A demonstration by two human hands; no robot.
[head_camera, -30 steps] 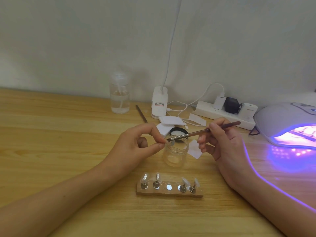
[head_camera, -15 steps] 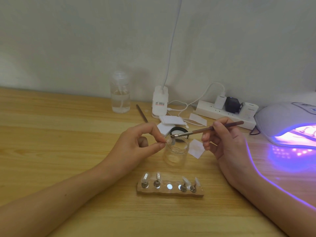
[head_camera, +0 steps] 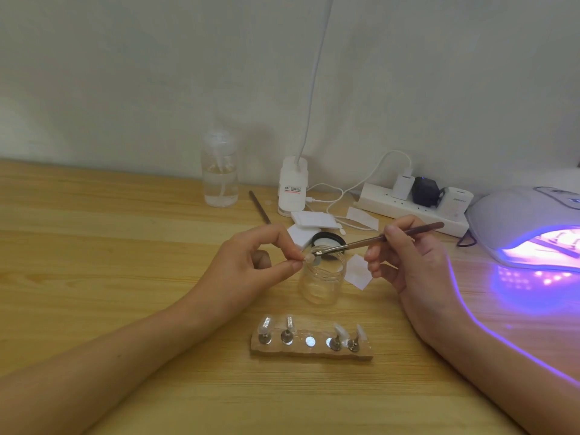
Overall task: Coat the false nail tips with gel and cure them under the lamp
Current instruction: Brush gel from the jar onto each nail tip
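Note:
My left hand (head_camera: 251,265) pinches a small clear nail tip (head_camera: 309,258) between thumb and forefinger, just above the clear glass jar (head_camera: 321,282). My right hand (head_camera: 408,255) holds a thin brown brush (head_camera: 376,239) like a pen, and its bristle end touches the nail tip. Near me lies a wooden holder block (head_camera: 310,351) with several nail tips standing on metal pegs; its middle peg spot is bare. The white curing lamp (head_camera: 527,227) at the right edge glows purple.
A clear pump bottle (head_camera: 219,178), a second brush stick (head_camera: 260,207), a white desk-lamp base (head_camera: 292,189) and a power strip (head_camera: 411,210) with plugs line the back. White pads (head_camera: 312,221), a black lid (head_camera: 328,240) and a paper square (head_camera: 357,271) lie behind the jar.
My right hand has shifted slightly right and up with the brush, its tip stroking along the nail tip. My left hand has stayed nearly still.

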